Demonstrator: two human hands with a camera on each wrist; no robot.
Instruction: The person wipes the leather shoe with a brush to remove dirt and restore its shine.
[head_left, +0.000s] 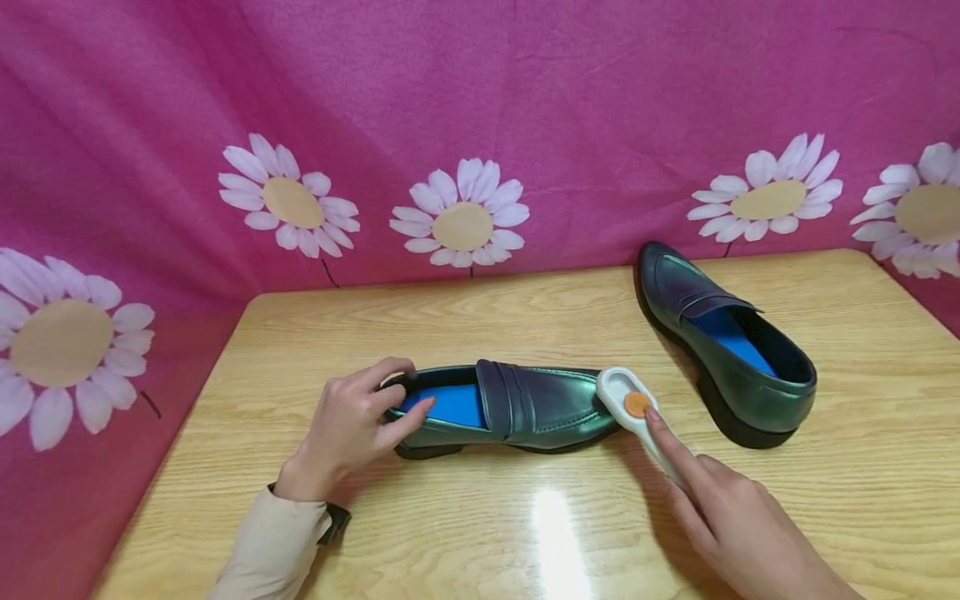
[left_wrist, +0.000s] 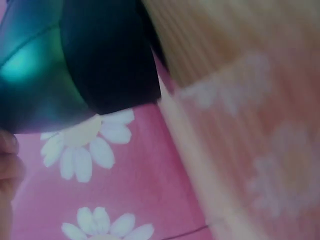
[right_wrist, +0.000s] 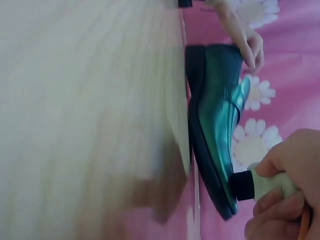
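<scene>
A dark green loafer (head_left: pixel 555 404) with a blue insole lies sideways, toe to the right. My left hand (head_left: pixel 360 417) holds it at the heel opening, thumb over the near side and fingers at the far rim. In the left wrist view the loafer's heel (left_wrist: pixel 107 55) fills the upper left. My right hand (head_left: pixel 727 508) grips a white-handled shoe brush (head_left: pixel 613 385), its index finger on the orange button (head_left: pixel 637 405). The right wrist view shows the brush's black head (right_wrist: pixel 242 186) against the loafer's toe (right_wrist: pixel 225 202).
The matching loafer (head_left: pixel 757 392) stands at the right, its toe pointing toward the back edge. Both shoes are on a light wooden table (head_left: pixel 450 542). Behind the table hangs a pink cloth (head_left: pixel 585 100) printed with white daisies.
</scene>
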